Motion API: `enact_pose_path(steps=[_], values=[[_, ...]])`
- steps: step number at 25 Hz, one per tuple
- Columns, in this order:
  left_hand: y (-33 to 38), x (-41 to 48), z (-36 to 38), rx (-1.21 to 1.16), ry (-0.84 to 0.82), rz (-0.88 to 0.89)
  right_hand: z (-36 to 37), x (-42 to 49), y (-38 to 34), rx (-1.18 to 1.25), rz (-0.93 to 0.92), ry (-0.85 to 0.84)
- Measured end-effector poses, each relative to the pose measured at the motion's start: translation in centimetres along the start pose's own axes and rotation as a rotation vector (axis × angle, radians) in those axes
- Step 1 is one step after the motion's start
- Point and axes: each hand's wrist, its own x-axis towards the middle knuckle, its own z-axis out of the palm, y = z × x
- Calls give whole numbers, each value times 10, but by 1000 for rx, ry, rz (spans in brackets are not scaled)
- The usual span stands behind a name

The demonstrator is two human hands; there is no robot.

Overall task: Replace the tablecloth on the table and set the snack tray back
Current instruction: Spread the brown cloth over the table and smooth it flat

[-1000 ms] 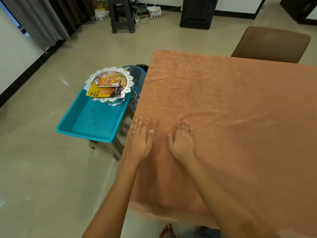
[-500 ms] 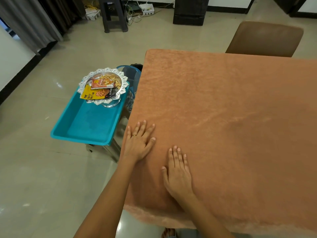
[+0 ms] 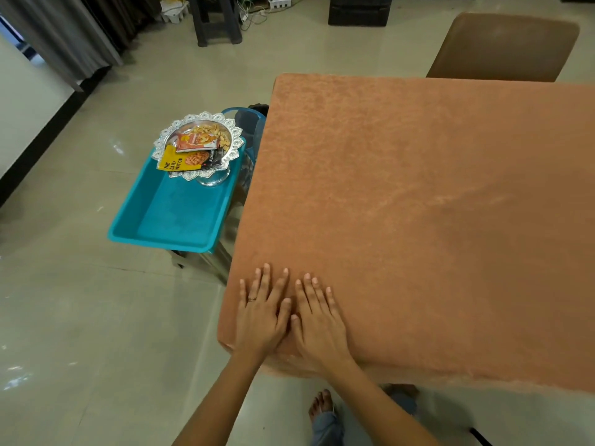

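Tablecloth (image 3: 418, 220) beside bin (image 3: 174, 220) (holding snack tray (image 3: 236, 140)).

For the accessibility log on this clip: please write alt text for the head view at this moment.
The left hand and right hand lie flat, side by side, on the near left corner of the orange-brown tablecloth. The silver snack tray of nut packets sits in a teal bin beside the cloth's left edge; a brown chair stands beyond.

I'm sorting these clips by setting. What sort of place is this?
Most likely a home dining or living room: a table under an orange tablecloth with a brown chair behind it, a silver snack tray of nut packets beside it, and grey curtains.
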Motion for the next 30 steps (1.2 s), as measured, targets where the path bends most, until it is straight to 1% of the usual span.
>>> enact_pose_path(steps=[1,3,5,6,8,9,10,11,12,13,14,16,18,20,21,23,24,25,26,29,30], values=[[-10,1,-1,23,7,-67,3,-4,1,-6,-25,-14],[-33,2,-6,23,1,-142,1,-12,26,-21,27,-10],[-56,-5,-14,-1,-19,-197,-9,-32,72,-89,140,-12],[-63,-11,-17,-9,-16,-253,-16,-42,96,-114,205,-6],[-49,-16,-22,-27,70,-369,-30,-54,128,-99,336,28],[-25,-15,-22,-74,128,-365,-33,-54,130,-88,372,32],[7,-14,-19,-145,151,-300,-34,-52,121,-80,361,29],[42,-14,-13,-202,125,-195,-32,-51,108,-75,308,7],[72,-18,-2,-220,65,-83,-28,-51,94,-67,240,-19],[94,-23,8,-203,9,-5,-24,-53,83,-70,175,-37],[103,-27,16,-163,-28,32,-21,-56,79,-79,133,-45],[94,-25,22,-64,-29,22,-30,-60,99,-65,142,-5],[81,-21,19,-2,-28,11,-44,-69,141,-71,235,22],[73,-22,19,6,-13,-3,-59,-89,194,-86,346,36],[68,-25,18,14,7,-43,-67,-102,221,-90,402,47],[60,-29,14,22,44,-186,-80,-121,259,-84,512,80],[64,-30,14,11,56,-253,-84,-125,267,-72,546,98],[80,-29,15,-2,58,-265,-84,-124,267,-60,552,106],[106,-26,18,-24,48,-196,-81,-121,260,-56,526,96],[215,-17,46,-104,-41,250,-65,-108,226,-26,347,85],[246,-14,56,-111,-76,343,-63,-106,224,-30,304,94]])
